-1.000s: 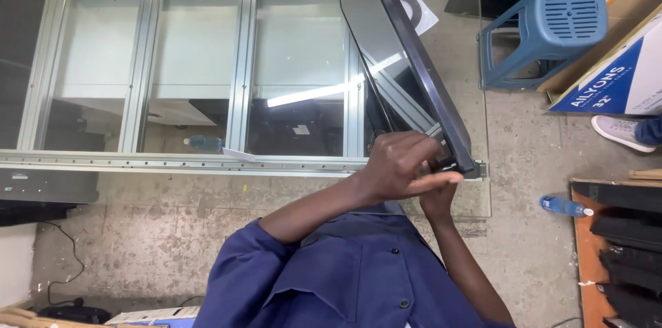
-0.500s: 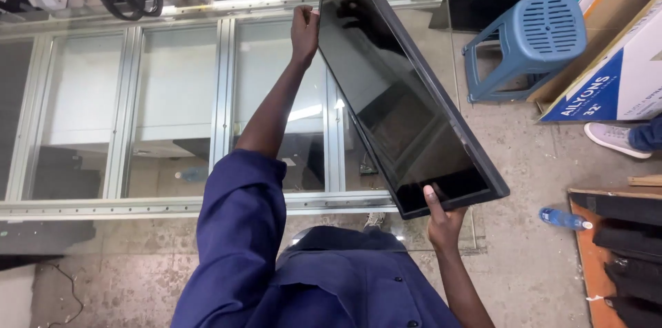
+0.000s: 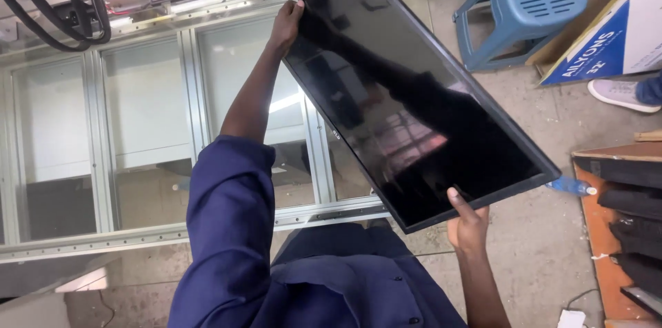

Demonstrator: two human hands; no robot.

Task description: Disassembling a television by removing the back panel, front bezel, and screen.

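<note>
A large flat black screen panel (image 3: 407, 107) is lifted above a glass-topped metal frame table (image 3: 152, 114), tilted with its glossy face toward me. My left hand (image 3: 285, 23) grips the panel's far left edge with the arm stretched out in a blue sleeve. My right hand (image 3: 467, 223) supports the panel's near bottom edge from underneath, thumb on the front bezel.
A blue plastic stool (image 3: 524, 7) stands on the concrete floor at the upper right, beside a blue and white cardboard box (image 3: 614, 38). Another person's shoe (image 3: 620, 94) shows at the right edge. Black cables (image 3: 58, 18) hang at the upper left. Dark panels lie stacked at the right (image 3: 627, 204).
The panel has swung from edge-on to face-on and risen. My left hand moved from the near corner up to the far edge; my right hand stayed under the near edge.
</note>
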